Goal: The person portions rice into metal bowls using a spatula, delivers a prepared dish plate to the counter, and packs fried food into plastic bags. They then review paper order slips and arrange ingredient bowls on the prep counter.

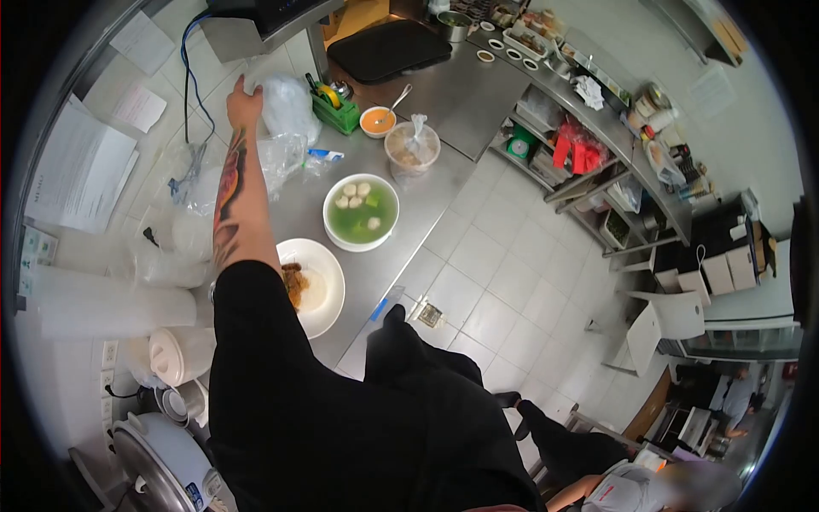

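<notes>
My left hand (245,104) is stretched out to the upper left, beside the tiled wall and a clear plastic bag (288,107). Two of its fingertips show apart, and I see nothing held between them. My right hand is not in view. Nearer my body on the steel counter, a white plate (326,286) bears brown food (294,285). A white bowl of green soup (365,224) with pale balls stands beyond it. Past the soup are a knotted bag in a tub (413,147) and a small bowl of orange sauce (375,122) with a spoon.
A green tape dispenser (335,111) and a black tray (388,51) are farther along the counter. A rice cooker (162,465) stands at the lower left. Shelves (554,162) line the right side. Another person (627,488) is at the lower right.
</notes>
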